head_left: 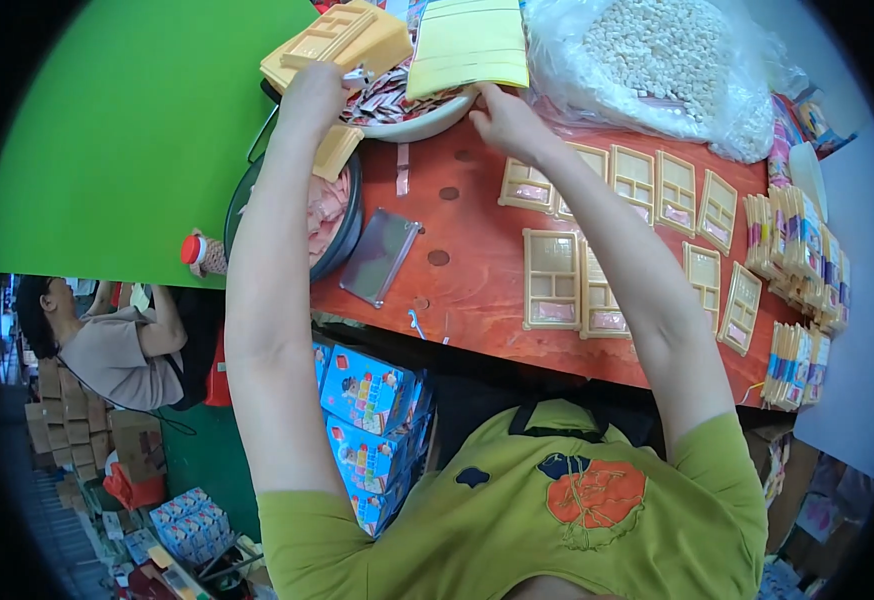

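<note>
My left hand is closed at the left side of a white basin, with a small shiny packet at its fingertips. Many small red-and-white packets fill the basin. My right hand is at the basin's right rim, fingers bent together beside the lower edge of a yellow lined sheet; what they pinch is hidden. Beige compartment trays are stacked behind my left hand. On the red table, several similar trays lie in two rows, pink pieces in their lower compartments.
A dark tub of pink pieces stands beneath my left forearm. At the back right lies a clear bag of white pieces. Bundled packs line the right edge. Blue boxes are stacked below the table. Another person sits at left.
</note>
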Motion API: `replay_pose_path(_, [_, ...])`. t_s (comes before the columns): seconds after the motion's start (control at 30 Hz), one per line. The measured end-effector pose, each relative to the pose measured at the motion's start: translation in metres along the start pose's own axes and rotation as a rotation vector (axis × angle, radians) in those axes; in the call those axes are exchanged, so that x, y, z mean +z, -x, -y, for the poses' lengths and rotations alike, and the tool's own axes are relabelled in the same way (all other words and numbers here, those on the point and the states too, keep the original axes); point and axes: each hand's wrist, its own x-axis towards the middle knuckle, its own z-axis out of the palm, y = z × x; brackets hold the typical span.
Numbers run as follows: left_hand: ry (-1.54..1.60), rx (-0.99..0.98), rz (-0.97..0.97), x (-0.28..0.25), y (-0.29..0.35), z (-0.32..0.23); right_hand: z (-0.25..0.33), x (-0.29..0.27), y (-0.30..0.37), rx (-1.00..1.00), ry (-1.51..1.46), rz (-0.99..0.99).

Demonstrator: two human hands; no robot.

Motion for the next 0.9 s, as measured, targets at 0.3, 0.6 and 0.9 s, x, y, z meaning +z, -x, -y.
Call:
replay_pose_path(0.3, [1.231,-0.410,-0.072,-0.009,0.076,-0.045,0.035,-0.033,0.061,0.144,-0.416,0.245])
replay_pose_path(0.6, [2.021,-0.500,0.256,0.044,0.167,-0.139,0.044,-0.051,0.109,0.115,-0.581,0.236])
replay_pose_path(0.9, [1.777,-0.459,0.203,0.047,0.198,-0.165,0.032,-0.032,0.144,0.117,-0.451,0.194])
